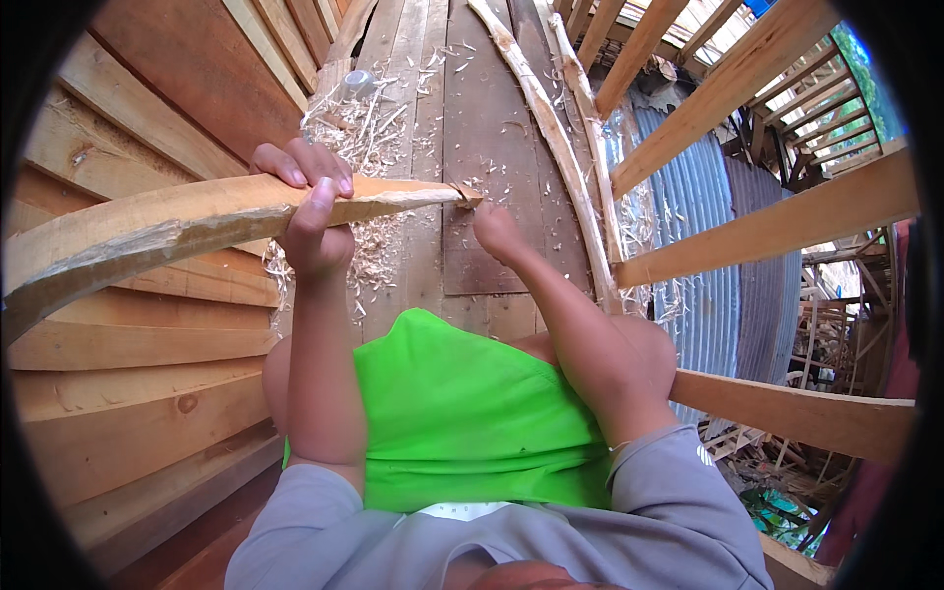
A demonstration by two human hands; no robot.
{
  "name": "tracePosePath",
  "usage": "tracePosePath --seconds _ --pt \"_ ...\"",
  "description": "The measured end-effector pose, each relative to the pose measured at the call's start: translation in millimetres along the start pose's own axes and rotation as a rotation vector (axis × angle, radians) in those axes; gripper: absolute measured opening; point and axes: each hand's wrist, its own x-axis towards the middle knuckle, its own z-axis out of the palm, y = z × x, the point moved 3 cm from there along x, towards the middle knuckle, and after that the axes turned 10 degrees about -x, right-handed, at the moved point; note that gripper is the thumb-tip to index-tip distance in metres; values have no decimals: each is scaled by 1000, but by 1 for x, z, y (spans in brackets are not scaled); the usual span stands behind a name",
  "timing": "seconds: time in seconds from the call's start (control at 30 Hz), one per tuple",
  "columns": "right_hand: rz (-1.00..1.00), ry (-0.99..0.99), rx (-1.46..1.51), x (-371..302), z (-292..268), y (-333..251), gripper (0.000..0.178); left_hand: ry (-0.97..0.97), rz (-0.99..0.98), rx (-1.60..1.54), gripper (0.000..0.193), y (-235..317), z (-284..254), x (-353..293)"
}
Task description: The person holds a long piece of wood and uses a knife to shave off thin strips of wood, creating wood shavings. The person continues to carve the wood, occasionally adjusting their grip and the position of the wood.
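Observation:
A long, curved piece of wood (pixel 177 224) with roughly cut edges reaches from the left rim to the middle, tapering toward its right end. My left hand (pixel 313 208) is closed round it, with the fingers over the top and the thumb on the near side. My right hand (pixel 499 234) is a closed fist just beyond and below the tapered tip. Between fist and tip shows a small brownish piece (pixel 469 196); whether it is part of a tool or of the wood, I cannot tell. Whatever the right fingers hold is mostly hidden.
Wood shavings (pixel 379 261) litter the plank floor (pixel 482 264). A clear cup-like container (pixel 358 85) sits among them. Long pale poles (pixel 551 118) lie on the right. Board walling (pixel 147 334) stands at left; wooden railing slats (pixel 767 231) and corrugated metal sheets (pixel 688 197) are at right.

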Motion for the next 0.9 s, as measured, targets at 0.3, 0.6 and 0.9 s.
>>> tracePosePath --seconds 0.3,0.6,0.9 --pt "-171 88 -30 -38 14 -94 58 31 2 55 23 11 -17 -1" --pt "286 -184 106 -28 3 -54 55 167 66 107 19 4 -8 -3" --pt "116 -24 40 -5 6 -28 57 195 72 73 21 -1 -2 1"
